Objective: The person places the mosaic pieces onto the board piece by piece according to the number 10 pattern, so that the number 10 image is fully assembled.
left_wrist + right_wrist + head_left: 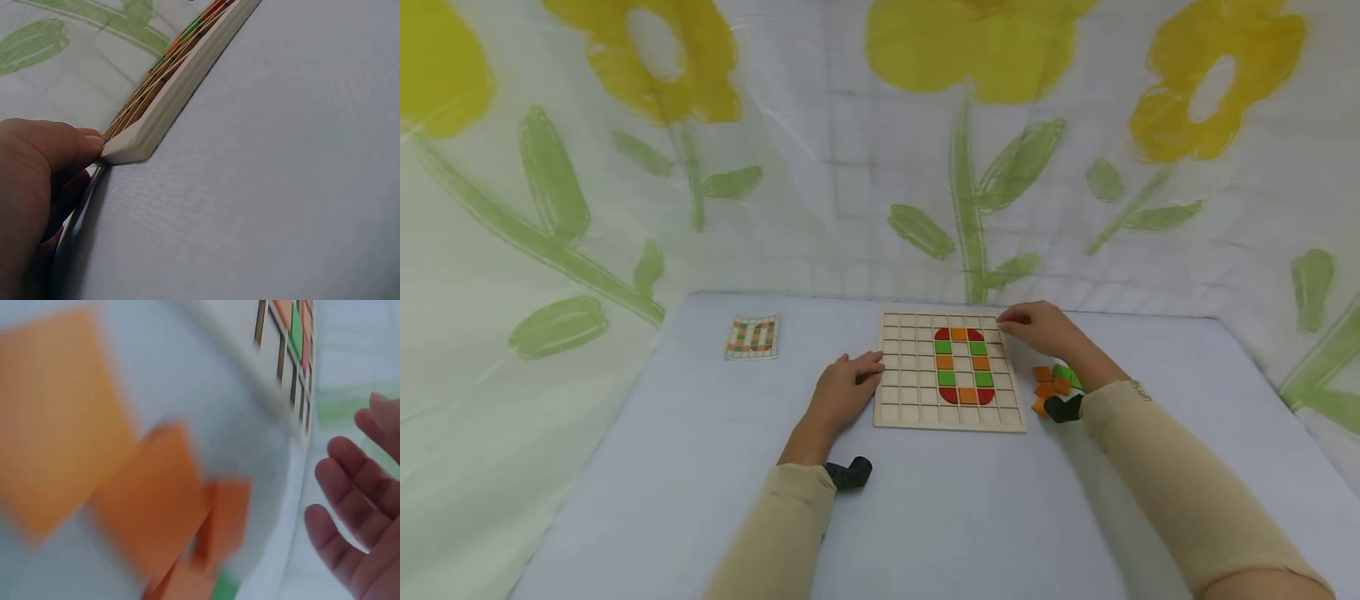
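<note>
A light wooden grid board [908,397] lies on the table. Red, green and orange tiles [967,396] form an upright ring in its right half, around bare cells. The left hand [844,388] touches the board's left edge; the left wrist view shows thumb and fingers [87,149] against a corner. Over at the far right corner is the right hand [1043,327], its fingers loosely bent. No tile shows in it in the right wrist view, though its thumb side is partly cut off. Loose orange and green tiles [1043,389] lie right of the board, below the right wrist.
A small card [752,342] with a coloured grid pattern lies to the left on the white tabletop [940,517]. Behind the table hangs a white sheet painted with yellow flowers [977,50]. Black wrist straps [850,473] stick out from both sleeves.
</note>
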The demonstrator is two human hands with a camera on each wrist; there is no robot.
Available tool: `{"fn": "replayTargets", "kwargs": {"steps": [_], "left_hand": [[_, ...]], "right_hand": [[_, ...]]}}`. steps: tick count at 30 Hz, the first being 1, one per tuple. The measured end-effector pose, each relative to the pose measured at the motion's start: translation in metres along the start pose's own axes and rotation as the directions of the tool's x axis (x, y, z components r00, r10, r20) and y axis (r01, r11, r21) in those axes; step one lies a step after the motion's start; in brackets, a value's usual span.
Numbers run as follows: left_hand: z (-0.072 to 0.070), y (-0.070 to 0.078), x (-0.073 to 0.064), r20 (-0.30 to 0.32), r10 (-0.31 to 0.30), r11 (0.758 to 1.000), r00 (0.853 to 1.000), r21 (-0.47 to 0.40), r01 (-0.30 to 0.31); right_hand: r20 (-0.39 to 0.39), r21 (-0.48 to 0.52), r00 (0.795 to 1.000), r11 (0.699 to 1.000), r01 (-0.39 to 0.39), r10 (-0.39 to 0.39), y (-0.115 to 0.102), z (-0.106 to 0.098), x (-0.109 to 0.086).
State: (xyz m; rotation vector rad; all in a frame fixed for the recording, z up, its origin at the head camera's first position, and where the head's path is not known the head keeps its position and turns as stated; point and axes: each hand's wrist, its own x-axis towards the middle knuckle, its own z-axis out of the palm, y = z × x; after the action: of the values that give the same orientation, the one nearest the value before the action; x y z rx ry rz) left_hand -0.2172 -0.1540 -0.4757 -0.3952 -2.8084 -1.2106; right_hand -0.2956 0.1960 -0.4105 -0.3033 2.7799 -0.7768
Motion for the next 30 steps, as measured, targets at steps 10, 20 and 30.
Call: {"fn": "replayTargets", "kwargs": {"steps": [10,20,30], "left_hand": [[0.000,-0.001,0.000,-0.024,0.015,1.000,1.000,-0.004,-0.015],[0.001,-0.001,-0.001,-0.037,0.036,0.999,0.999,-0.023,-0.037],[0.003,-0.004,0.000,-0.046,0.033,0.999,0.998,-0.024,-0.034]], "right_hand": [[0.107,0.010,0.994,0.999,-0.033,0.032,0.050,-0.009,-0.042],[0.105,0.017,0.994,1.000,-0.019,0.017,0.057,-0.009,-0.057],[0.051,-0.048,0.999,0.999,-0.007,0.009,0.058,-0.002,-0.053]]}}
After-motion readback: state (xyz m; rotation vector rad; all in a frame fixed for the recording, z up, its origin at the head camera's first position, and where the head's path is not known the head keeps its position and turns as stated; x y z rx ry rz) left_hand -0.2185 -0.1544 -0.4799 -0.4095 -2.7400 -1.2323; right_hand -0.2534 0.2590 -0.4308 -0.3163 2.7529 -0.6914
